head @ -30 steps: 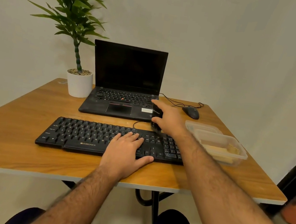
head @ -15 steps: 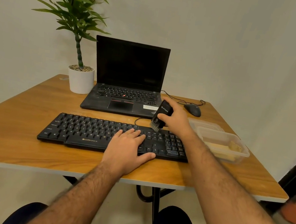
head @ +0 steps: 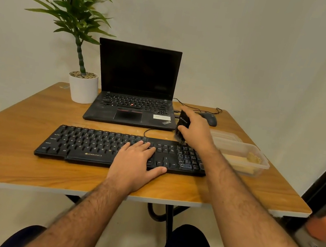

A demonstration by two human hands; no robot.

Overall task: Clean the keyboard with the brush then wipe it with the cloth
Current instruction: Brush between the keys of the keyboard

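Brush [head: 182, 126] sits gripped in the right hand [head: 196, 131] at the keyboard's [head: 111, 149] top right corner, mid frame, while the left hand [head: 135, 165] lies flat on the keys, so hard sweeps might push dust onto the bench [head: 19, 122].

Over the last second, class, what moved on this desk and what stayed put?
The right hand lifted the black brush it grips off the desk beside the laptop and brought it down to the keyboard's far right edge, bristles downward. The left hand stayed flat on the keys; keyboard and laptop unmoved.
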